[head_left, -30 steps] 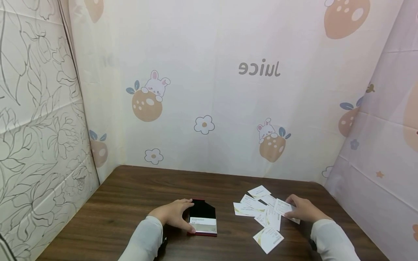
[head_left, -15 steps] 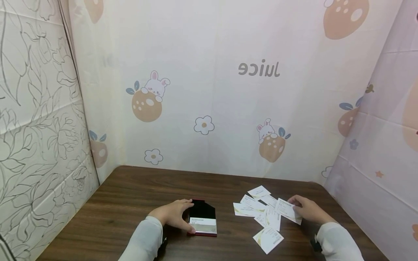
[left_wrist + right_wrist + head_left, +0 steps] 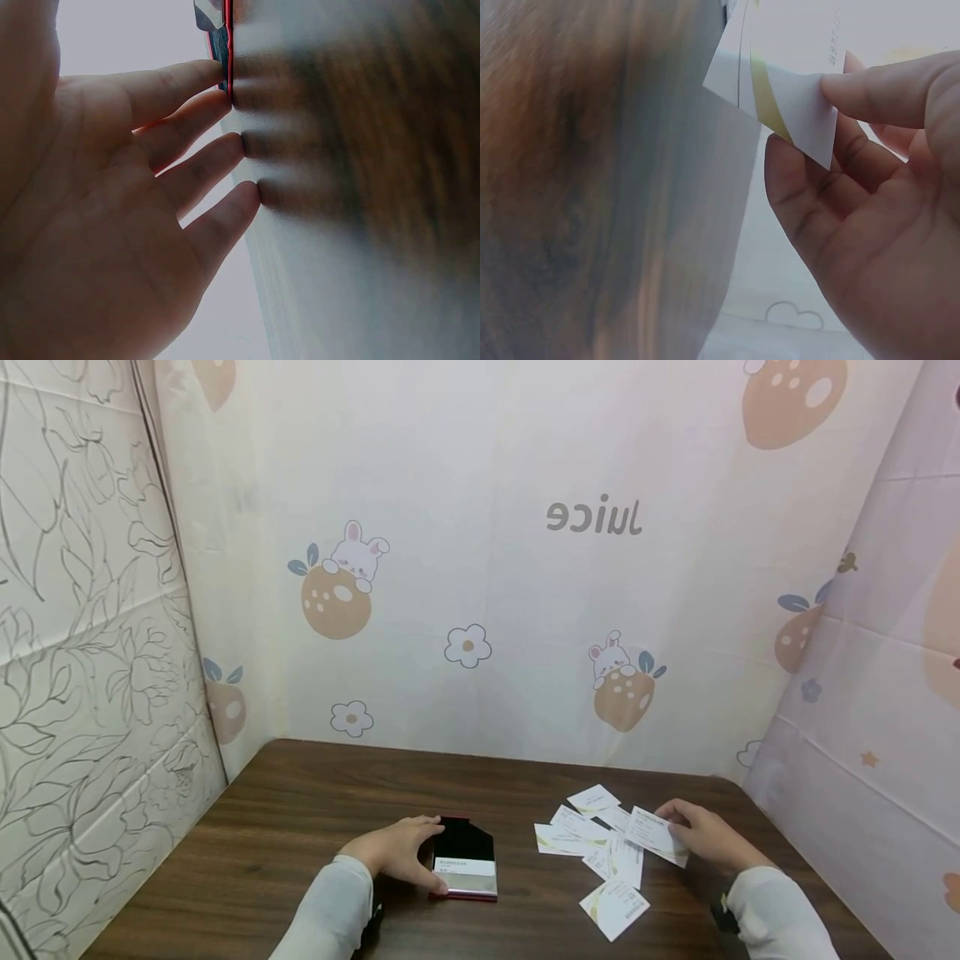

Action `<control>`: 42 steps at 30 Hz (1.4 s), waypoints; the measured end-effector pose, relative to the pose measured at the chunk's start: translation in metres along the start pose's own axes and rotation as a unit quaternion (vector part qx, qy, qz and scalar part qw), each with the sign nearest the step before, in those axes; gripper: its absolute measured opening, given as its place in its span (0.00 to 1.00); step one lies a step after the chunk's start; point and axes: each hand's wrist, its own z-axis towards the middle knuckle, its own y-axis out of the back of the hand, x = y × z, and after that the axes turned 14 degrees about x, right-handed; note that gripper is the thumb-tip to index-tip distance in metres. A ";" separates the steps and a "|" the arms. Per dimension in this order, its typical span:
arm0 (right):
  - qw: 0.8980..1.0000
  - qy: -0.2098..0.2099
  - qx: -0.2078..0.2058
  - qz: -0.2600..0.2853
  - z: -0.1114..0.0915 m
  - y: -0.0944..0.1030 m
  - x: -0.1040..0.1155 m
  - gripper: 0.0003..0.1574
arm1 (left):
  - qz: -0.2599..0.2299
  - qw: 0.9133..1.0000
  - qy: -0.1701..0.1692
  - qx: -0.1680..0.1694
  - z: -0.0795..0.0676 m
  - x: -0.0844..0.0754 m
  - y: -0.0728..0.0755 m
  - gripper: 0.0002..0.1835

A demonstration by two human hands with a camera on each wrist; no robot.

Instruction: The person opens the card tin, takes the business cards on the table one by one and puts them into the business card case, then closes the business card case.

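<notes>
A flat business card case (image 3: 467,842), black inside with a red edge, lies opened on the table with a white card showing above its silvery part. My left hand (image 3: 401,852) grips its left side, thumb at the near corner and index finger at the far one. In the left wrist view, the other fingertips (image 3: 247,193) reach the tabletop beside the red edge. To the right, my right hand (image 3: 712,837) pinches a white business card (image 3: 654,833) between thumb and fingers. The right wrist view shows the yellow stripe on this business card (image 3: 780,97).
Several white business cards (image 3: 570,841) lie overlapping left of my right hand, with a single card (image 3: 613,908) nearer me. The dark wood table (image 3: 337,768) meets a patterned cloth backdrop (image 3: 465,568) at the back. Cloth walls stand at both sides.
My right hand has drawn the pinched card slightly right, then raised it a little over the loose cards. My left hand and the card case have stayed put.
</notes>
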 end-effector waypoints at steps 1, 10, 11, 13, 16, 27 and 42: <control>1.000 0.004 -0.003 -0.006 0.000 0.001 0.002 0.13 | -0.001 1.000 0.000 0.000 0.000 0.000 0.000 0.52; 0.999 0.028 -0.005 -0.018 0.007 -0.005 0.025 0.12 | 0.003 1.000 -0.005 0.002 0.002 0.000 0.000 0.51; 0.999 0.032 -0.003 -0.016 0.009 -0.006 0.028 0.11 | 0.004 1.000 -0.005 0.002 0.002 0.000 0.000 0.51; 0.999 0.040 0.000 -0.016 0.012 -0.008 0.035 0.11 | 0.004 1.000 -0.004 0.001 0.002 0.000 0.000 0.51; 0.998 0.058 0.009 -0.022 0.016 -0.012 0.046 0.11 | 0.004 1.000 -0.003 -0.001 0.001 0.000 0.000 0.51; 0.988 0.145 0.035 -0.041 0.028 -0.027 0.100 0.11 | -0.001 1.000 -0.007 -0.003 0.000 0.000 0.000 0.51; 0.974 0.217 0.062 -0.029 0.048 -0.055 0.158 0.09 | 0.007 1.000 -0.005 -0.004 0.000 -0.002 0.000 0.51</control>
